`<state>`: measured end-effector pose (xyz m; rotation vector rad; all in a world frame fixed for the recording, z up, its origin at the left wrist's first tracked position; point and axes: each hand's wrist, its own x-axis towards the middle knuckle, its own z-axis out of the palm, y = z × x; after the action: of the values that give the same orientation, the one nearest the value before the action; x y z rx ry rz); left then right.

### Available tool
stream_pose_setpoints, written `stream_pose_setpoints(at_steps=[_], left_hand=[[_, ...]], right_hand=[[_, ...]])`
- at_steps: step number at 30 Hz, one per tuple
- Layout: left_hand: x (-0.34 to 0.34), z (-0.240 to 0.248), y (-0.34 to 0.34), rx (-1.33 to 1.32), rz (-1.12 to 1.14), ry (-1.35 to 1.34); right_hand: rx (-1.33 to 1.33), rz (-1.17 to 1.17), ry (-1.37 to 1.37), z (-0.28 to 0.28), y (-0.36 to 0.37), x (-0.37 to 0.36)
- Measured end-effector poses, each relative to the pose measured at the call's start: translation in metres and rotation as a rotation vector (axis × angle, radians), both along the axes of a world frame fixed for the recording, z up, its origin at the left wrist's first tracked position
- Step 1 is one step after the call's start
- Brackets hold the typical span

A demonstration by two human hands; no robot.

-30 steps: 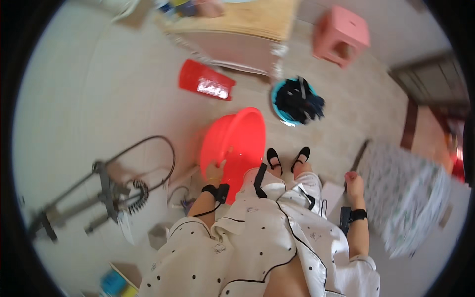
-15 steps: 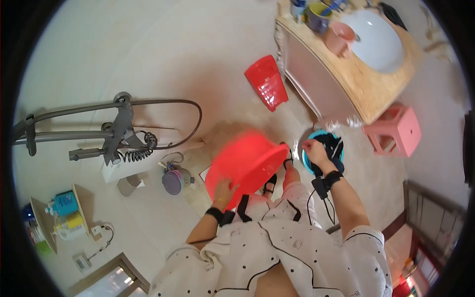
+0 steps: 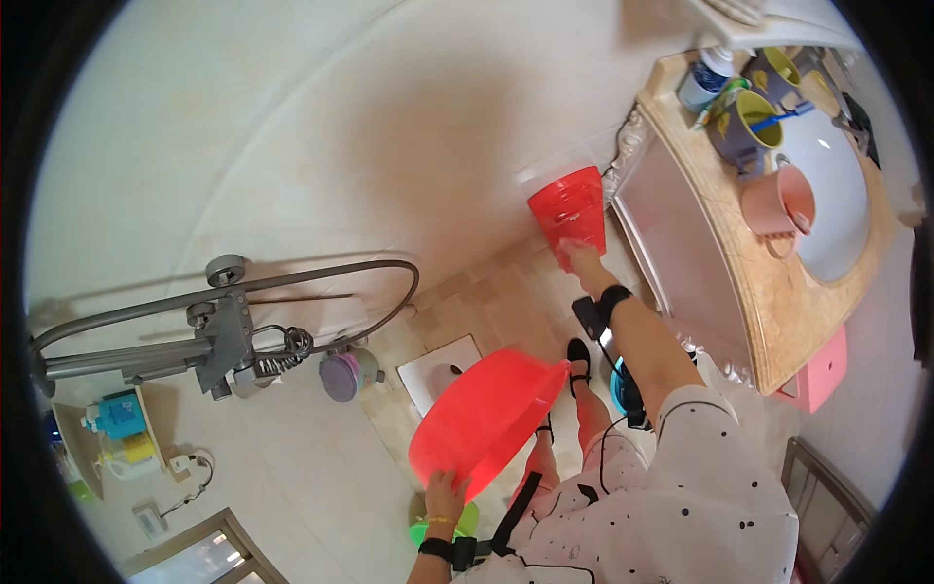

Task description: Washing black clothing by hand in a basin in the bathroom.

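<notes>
Red basin (image 3: 484, 420), round and tilted, gripped at its rim by left hand (image 3: 446, 494); right hand (image 3: 581, 261) touches red bin (image 3: 570, 208).

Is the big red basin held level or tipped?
Tipped: the red basin hangs steeply from the left hand gripping its lower rim, with its inside showing empty.

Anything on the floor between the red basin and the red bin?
Head view: mostly bare tiled floor between the red basin and the red bin; the right hand reaches the bin.
</notes>
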<state>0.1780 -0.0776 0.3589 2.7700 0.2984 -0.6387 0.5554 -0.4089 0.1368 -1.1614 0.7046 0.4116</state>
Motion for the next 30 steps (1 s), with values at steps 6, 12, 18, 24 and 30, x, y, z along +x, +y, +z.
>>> stream_pose_setpoints(at_steps=[6,12,18,24,30], left_hand=[[-0.014,0.001,0.003,0.008,0.103,0.085],[-0.029,-0.005,0.000,-0.064,0.250,-0.026],[-0.027,-0.004,-0.003,-0.058,0.307,-0.009],[-0.020,-0.009,0.002,-0.080,0.289,0.030],[-0.010,-0.014,0.004,-0.049,0.271,0.032]], right_hand=[[-0.021,-0.333,-0.070,-0.035,0.010,0.091],[0.100,-0.411,-0.005,-0.050,0.003,0.133],[0.069,-0.441,0.072,-0.054,0.009,0.132],[-0.069,-0.374,0.073,-0.047,0.003,0.120],[0.013,-0.358,-0.001,-0.026,-0.010,0.032]])
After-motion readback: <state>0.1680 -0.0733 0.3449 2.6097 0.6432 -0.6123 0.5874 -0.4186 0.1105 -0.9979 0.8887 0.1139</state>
